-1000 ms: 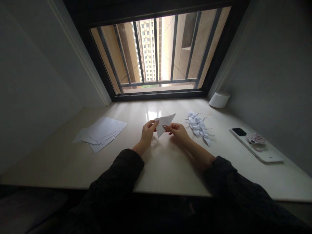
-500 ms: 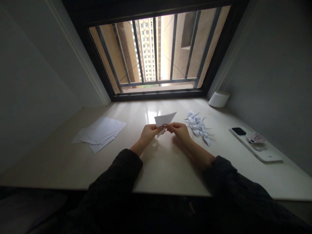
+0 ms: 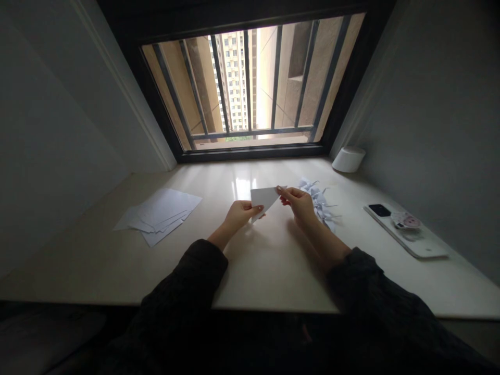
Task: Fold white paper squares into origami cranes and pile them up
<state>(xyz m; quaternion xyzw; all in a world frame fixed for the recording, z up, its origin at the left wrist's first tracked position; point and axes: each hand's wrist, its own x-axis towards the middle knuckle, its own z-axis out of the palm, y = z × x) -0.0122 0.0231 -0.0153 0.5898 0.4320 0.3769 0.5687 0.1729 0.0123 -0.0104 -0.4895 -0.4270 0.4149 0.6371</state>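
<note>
A folded white sheet of paper (image 3: 262, 197), roughly triangular, is held above the table between my two hands. My left hand (image 3: 241, 214) pinches its lower left part, thumb on top and fingers underneath. At the upper right corner, my right hand (image 3: 297, 202) grips the paper between thumb and fingers. Just behind my right hand lie several folded paper cranes (image 3: 321, 200) in a cluster, partly hidden by that hand. A loose stack of white paper sheets (image 3: 166, 211) rests on the table to the left.
On the right lies a white phone (image 3: 424, 247) with a round decorated grip on its back. A white cylindrical object (image 3: 349, 159) stands at the back right corner. The pale table (image 3: 269, 276) runs up to a barred window (image 3: 250, 153), with walls on both sides.
My right hand has slid from the paper's lower middle up to its upper right corner. The left hand keeps its hold, and the paper has turned slightly.
</note>
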